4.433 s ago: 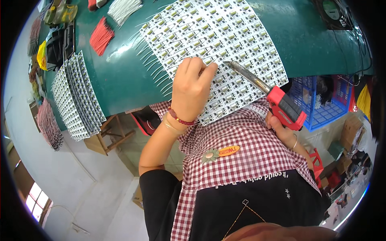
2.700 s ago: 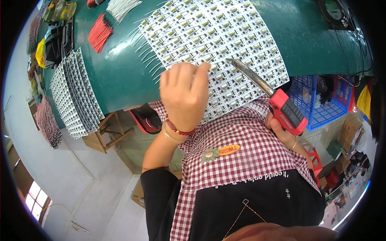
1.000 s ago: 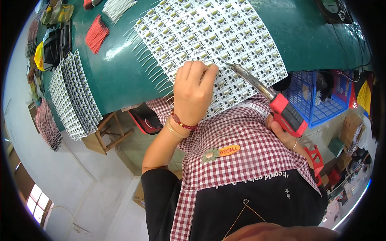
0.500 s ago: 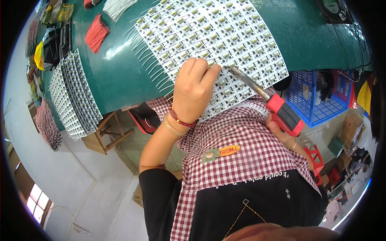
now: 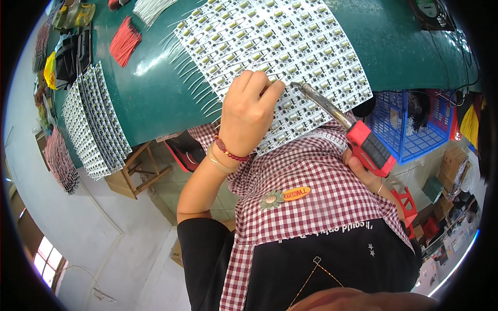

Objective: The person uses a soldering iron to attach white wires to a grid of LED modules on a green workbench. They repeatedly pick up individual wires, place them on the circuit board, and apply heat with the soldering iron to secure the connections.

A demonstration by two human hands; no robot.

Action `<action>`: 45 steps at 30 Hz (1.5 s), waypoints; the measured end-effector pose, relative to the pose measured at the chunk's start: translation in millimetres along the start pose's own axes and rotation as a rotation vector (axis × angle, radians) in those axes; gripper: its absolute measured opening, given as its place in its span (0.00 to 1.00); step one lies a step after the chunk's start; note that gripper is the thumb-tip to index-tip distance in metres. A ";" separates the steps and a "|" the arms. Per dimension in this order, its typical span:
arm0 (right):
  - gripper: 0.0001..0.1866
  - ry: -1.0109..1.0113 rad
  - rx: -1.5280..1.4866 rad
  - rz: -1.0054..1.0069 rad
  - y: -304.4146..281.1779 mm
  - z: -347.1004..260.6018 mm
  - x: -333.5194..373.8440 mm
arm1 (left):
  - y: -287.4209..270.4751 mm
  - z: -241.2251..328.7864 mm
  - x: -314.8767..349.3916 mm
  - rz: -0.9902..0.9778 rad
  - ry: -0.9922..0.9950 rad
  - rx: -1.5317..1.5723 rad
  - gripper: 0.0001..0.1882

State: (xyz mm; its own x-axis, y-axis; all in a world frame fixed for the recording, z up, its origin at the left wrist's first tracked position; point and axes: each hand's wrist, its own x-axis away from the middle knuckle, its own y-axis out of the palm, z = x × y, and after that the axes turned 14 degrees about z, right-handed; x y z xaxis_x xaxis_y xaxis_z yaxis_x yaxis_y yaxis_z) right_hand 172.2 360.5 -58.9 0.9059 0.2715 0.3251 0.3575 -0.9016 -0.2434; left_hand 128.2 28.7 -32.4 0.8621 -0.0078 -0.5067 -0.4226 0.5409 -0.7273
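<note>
A large white panel of small circuit boards (image 5: 321,67) lies over the front edge of the green table, with white wires (image 5: 193,85) sticking out along its left side. My left hand (image 5: 250,106) rests over the panel, thumb and fingers pinched on a thin wire that they mostly hide. Closed around the red and black handle of a soldering iron (image 5: 370,149) is my right hand (image 5: 359,170), partly covered by that handle. The iron's dark tip points left over the boards, just right of my left fingertips; whether it touches a board I cannot tell.
Bundles of red wires (image 5: 125,41) and white wires (image 5: 153,10) lie on the green table (image 5: 150,103). Stacked board panels (image 5: 96,124) overhang its left edge. A blue plastic crate (image 5: 410,127) stands at the right, and a dark device (image 5: 431,14) with cables sits far right.
My left hand has shifted slightly left and away from me, its pinch kept. The soldering iron has moved a little to the right, its tip now slightly farther from my left fingertips.
</note>
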 end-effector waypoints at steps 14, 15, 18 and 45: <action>0.09 -0.101 0.072 0.029 7.3 -1.5 -4.4 | 0.5 -0.7 1.3 0.011 0.016 -0.010 0.14; 0.09 -0.102 0.068 0.021 6.5 -3.1 -4.8 | 0.3 -0.7 1.1 0.009 0.016 -0.011 0.14; 0.08 -0.085 0.029 0.001 2.8 1.4 -3.1 | -0.1 -0.1 1.1 -0.002 0.016 -0.014 0.14; 0.07 -0.015 0.024 -0.009 2.6 0.0 -2.6 | -2.4 13.9 16.9 0.110 0.043 -0.161 0.15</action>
State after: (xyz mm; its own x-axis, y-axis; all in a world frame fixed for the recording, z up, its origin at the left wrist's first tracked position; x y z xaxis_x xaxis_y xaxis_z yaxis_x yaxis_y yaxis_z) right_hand 170.8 357.5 -60.4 0.9060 0.2844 0.3136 0.3706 -0.8909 -0.2628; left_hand 147.7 39.0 -32.8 0.7970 0.0059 -0.6039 -0.5556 0.3991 -0.7294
